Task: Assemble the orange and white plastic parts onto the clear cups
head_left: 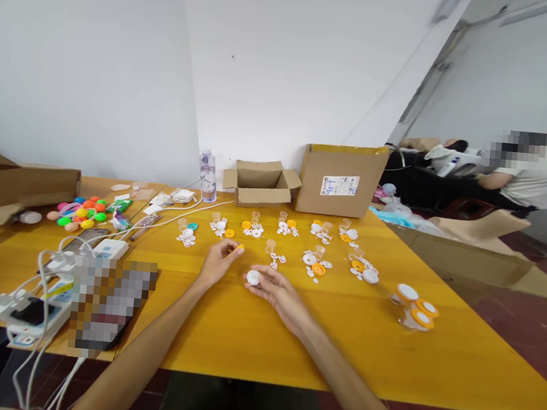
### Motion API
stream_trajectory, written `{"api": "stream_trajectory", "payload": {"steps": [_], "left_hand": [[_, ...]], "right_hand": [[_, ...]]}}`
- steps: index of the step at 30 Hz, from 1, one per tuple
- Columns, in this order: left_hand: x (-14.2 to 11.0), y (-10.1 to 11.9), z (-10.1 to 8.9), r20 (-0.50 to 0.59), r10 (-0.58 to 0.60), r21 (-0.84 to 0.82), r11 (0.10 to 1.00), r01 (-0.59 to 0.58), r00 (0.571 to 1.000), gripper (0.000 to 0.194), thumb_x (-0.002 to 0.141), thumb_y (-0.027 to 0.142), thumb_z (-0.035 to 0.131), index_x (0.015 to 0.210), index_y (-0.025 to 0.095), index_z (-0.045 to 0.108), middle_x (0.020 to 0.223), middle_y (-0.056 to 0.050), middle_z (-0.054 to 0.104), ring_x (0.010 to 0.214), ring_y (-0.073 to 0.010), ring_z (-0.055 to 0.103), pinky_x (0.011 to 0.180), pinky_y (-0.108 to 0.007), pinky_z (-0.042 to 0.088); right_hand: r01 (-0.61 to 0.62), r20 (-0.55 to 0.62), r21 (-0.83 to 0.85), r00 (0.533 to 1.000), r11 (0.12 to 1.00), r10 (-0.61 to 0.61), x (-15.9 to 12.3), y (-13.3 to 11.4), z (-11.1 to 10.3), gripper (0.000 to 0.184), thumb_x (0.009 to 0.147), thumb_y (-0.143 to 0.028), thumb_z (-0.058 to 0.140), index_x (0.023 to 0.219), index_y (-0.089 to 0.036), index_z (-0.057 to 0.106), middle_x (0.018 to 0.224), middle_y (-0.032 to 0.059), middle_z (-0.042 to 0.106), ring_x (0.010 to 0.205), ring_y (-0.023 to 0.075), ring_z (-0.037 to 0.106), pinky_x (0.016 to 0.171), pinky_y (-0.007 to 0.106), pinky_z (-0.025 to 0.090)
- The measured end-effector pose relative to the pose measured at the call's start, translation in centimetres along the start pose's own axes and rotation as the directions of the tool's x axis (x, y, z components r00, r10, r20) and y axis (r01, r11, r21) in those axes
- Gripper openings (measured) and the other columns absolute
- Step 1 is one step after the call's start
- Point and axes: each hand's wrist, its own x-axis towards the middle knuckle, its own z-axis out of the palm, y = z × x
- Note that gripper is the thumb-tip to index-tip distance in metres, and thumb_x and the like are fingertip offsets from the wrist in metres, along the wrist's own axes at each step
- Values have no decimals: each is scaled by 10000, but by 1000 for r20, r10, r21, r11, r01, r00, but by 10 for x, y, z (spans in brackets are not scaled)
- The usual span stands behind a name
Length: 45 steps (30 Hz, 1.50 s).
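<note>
My left hand [217, 262] is closed over the table, pinching a small orange piece [240, 247] that shows only at the fingertips; most of it is hidden. Just to the right, my right hand [279, 290] grips a round white cap [253, 277] between thumb and fingers. The two hands are a short gap apart. Beyond them stands a small clear cup [270, 246] beside white cut-out pieces [275, 260]. Similar groups lie around it, with an orange ring lid [318, 269], a white round cap [371, 276] and a teal lid [192, 226].
Several orange-lidded clear jars [421, 318] stand at the right. An open carton [264, 185], a large box [337, 182] and a water bottle [208, 175] line the back. Left are colourful balls [84, 213], a cabled power strip [111, 251] and a phone [115, 309]. A person [529, 176] sits far right.
</note>
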Motion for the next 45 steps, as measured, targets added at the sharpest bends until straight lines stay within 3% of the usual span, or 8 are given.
{"api": "stream_trajectory", "payload": {"steps": [5, 10, 18, 29, 38, 45], "left_hand": [[-2, -4, 9, 100, 108, 103, 988, -118, 989, 178, 813, 369, 703, 794, 202, 646, 983, -45, 740, 884, -172, 666, 836, -312, 520], [7, -4, 19, 114, 209, 197, 954, -228, 971, 73, 832, 264, 682, 813, 213, 633, 1021, -40, 719, 985, -189, 650, 896, -333, 506], [27, -14, 39, 258, 141, 340, 913, -226, 956, 120, 780, 144, 699, 739, 215, 611, 870, -13, 681, 861, -183, 630, 843, -328, 516], [10, -4, 24, 192, 237, 282, 916, -284, 952, 102, 879, 198, 605, 944, 241, 672, 1069, -38, 672, 1070, -202, 633, 997, -353, 495], [-16, 10, 12, 405, 215, 215, 922, -321, 889, 131, 924, 236, 544, 912, 215, 674, 964, -49, 661, 924, -186, 623, 898, -330, 500], [-17, 11, 13, 432, 209, 261, 902, -343, 877, 165, 897, 168, 536, 927, 224, 688, 959, -42, 653, 917, -182, 626, 852, -303, 493]], "right_hand": [[42, -13, -146, 999, 988, -44, -20, 3, -2, 532, 637, -505, 894, 1049, -238, 691, 1015, 47, 749, 954, 229, 720, 998, 431, 526], [85, -14, -233, 996, 969, -90, -27, 13, -6, 538, 659, -556, 859, 1057, -243, 676, 980, 42, 740, 955, 232, 714, 952, 409, 537], [120, -16, -297, 991, 947, -131, -24, 18, -6, 502, 669, -528, 850, 1053, -247, 691, 1051, 56, 737, 989, 232, 699, 957, 405, 535], [152, -41, -372, 983, 916, -180, -10, 18, -13, 463, 668, -519, 826, 1016, -243, 697, 1008, 51, 744, 937, 226, 697, 911, 389, 543], [177, -47, -405, 976, 897, -214, 13, 4, -18, 421, 644, -477, 844, 945, -233, 681, 929, 28, 733, 890, 210, 681, 867, 363, 546], [185, -59, -418, 971, 889, -230, 13, 7, -17, 412, 666, -475, 828, 959, -233, 668, 943, 34, 735, 879, 207, 683, 847, 353, 553]]}}
